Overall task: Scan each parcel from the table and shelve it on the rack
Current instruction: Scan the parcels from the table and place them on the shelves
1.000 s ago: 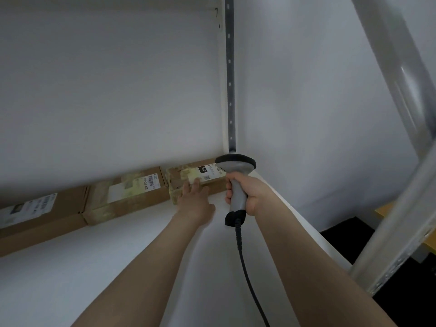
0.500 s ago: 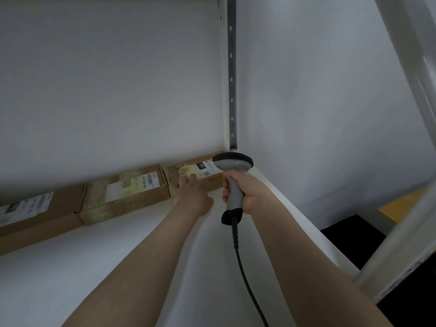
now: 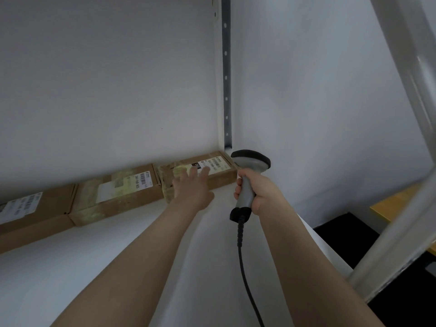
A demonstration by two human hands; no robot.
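Hands at a parcel (image 3: 218, 172), 1 o'clock on the rack shelf (image 3: 94, 267).
Touches its top with the left hand (image 3: 192, 188), fingers straight and spread; grips a corded scanner (image 3: 249, 171) in the right hand (image 3: 262, 195) at 3 o'clock.

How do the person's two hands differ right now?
The left hand is stretched flat, fingers straight, against the corner parcel; the right hand is curled round the scanner handle. The left hand grips nothing; the right hand holds a tool with a cable hanging below. Both reach onto the same white shelf.
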